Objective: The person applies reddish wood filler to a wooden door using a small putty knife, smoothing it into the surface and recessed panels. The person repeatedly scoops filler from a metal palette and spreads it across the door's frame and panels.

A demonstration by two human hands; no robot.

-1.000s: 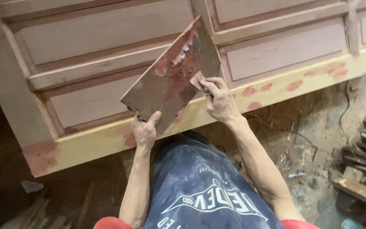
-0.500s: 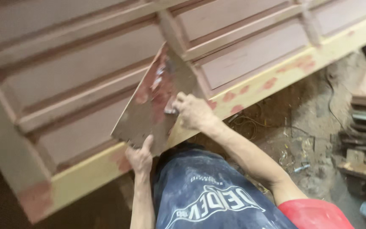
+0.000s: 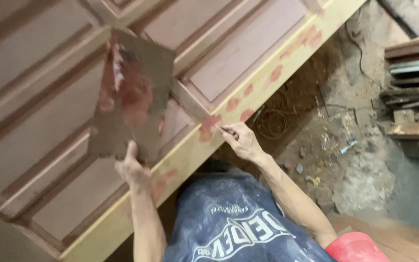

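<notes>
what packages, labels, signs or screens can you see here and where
No packages, signs or screens show.
Printed emblem: on the dark blue shirt at the bottom middle, a white pointed outline shape with white lettering inside and a smaller white line above.
Board: held by the left hand, flat, brown, smeared with red filler, unmarked.
Door frame: yellow wood with red patches near the right hand, no label.

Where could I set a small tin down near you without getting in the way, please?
The flat panels of the door right of the putty board are free. The floor by the wood stack is littered with scraps and coiled wire.
</notes>
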